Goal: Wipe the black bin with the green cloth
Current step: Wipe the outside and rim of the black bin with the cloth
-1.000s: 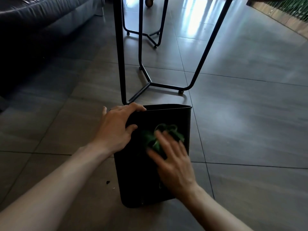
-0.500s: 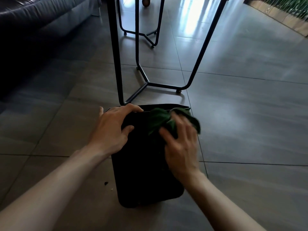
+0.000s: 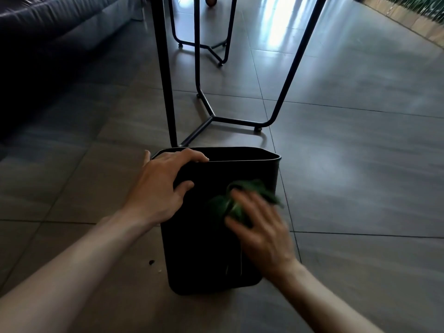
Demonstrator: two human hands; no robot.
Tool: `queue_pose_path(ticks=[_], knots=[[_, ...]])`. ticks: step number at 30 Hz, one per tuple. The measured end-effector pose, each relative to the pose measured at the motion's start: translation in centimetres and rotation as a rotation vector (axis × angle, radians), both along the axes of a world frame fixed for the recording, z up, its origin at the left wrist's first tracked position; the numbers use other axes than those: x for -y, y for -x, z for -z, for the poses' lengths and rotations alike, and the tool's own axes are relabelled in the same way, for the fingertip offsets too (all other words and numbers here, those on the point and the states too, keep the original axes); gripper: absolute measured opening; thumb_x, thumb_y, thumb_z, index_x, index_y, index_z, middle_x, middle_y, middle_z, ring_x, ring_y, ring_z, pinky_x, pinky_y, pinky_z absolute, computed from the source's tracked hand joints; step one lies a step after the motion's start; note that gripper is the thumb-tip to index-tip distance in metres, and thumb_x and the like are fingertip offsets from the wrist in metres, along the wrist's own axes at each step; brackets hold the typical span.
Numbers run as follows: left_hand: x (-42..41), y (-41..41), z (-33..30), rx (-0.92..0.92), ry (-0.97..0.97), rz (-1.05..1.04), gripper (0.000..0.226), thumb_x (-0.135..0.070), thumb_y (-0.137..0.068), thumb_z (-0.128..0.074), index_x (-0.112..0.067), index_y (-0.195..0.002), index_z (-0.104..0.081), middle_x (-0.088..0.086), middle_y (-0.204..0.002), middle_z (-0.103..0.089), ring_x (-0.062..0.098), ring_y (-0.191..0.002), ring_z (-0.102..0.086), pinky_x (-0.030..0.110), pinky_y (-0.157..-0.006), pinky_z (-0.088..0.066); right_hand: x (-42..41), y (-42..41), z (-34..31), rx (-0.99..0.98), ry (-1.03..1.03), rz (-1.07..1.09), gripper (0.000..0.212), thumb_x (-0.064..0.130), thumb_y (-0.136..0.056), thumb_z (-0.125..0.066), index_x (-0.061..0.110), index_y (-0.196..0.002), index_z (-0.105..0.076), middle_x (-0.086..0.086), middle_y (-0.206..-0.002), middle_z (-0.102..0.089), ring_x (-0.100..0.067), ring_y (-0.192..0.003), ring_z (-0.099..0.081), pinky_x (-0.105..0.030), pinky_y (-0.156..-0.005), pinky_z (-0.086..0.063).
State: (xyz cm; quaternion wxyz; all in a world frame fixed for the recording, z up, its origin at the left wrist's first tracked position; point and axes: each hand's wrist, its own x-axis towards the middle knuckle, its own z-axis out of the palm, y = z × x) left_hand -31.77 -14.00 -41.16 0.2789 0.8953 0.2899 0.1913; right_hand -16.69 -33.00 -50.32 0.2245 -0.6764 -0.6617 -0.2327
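The black bin (image 3: 197, 255) stands upright on the tiled floor, its open top facing away from me. My left hand (image 3: 161, 188) grips the bin's near left rim, fingers curled over the edge. My right hand (image 3: 259, 227) presses the green cloth (image 3: 254, 191) flat against the bin's near outer wall, on its right half, a little below the rim. The cloth is crumpled and partly hidden under my fingers. My right hand is blurred.
Black metal table legs (image 3: 168, 75) stand just behind the bin, joined by a floor bar (image 3: 237, 120). A dark sofa (image 3: 48, 25) runs along the far left. Small crumbs (image 3: 151, 261) lie on the floor left of the bin's base.
My right hand has slid the green cloth down from the bin's top right rim to the middle of the wall. My left hand has kept its grip on the rim.
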Motion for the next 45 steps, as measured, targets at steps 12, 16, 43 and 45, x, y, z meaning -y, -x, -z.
queue_pose_path(ticks=[12, 16, 43, 45], knots=[[0.0, -0.1, 0.0, -0.005, 0.013, -0.024, 0.056, -0.009, -0.082, -0.073, -0.045, -0.122, -0.058, -0.025, -0.123, -0.061, 0.010, -0.129, -0.051, 0.068, -0.117, -0.014, 2.4, 4.1, 5.2, 0.147, 0.341, -0.319, 0.012, 0.026, -0.097, -0.061, 0.032, -0.104, -0.068, -0.011, -0.154, -0.054, -0.033, -0.138, -0.051, -0.038, -0.092, -0.053], [0.0, 0.0, -0.1, 0.007, 0.013, -0.024, 0.054, -0.008, -0.082, -0.073, -0.043, -0.122, -0.059, -0.022, -0.124, -0.062, 0.011, -0.129, -0.051, 0.066, -0.118, -0.015, 3.4, 1.8, 4.3, 0.100, 0.304, -0.294, 0.012, 0.021, -0.096, -0.066, 0.028, -0.106, -0.064, -0.012, -0.152, -0.056, -0.033, -0.135, -0.056, -0.039, -0.090, -0.056], [-0.2, 1.5, 0.1, -0.174, -0.341, 0.215, 0.086, -0.017, -0.071, -0.073, -0.041, -0.145, -0.037, -0.016, -0.151, -0.046, 0.011, -0.146, -0.036, 0.035, -0.116, -0.035, -1.9, 3.0, -0.4, -0.018, 0.068, -0.068, 0.022, 0.025, -0.102, -0.063, 0.026, -0.123, -0.062, -0.015, -0.160, -0.045, -0.034, -0.150, -0.041, -0.045, -0.103, -0.046], [-0.5, 1.4, 0.1, -0.182, -0.318, 0.227, 0.089, -0.014, -0.070, -0.075, -0.040, -0.145, -0.036, -0.015, -0.152, -0.044, 0.011, -0.147, -0.033, 0.037, -0.117, -0.035, -1.8, 3.9, 1.3, 0.040, 0.129, -0.147, 0.017, 0.026, -0.102, -0.062, 0.026, -0.119, -0.064, -0.016, -0.160, -0.045, -0.035, -0.149, -0.041, -0.046, -0.105, -0.045]])
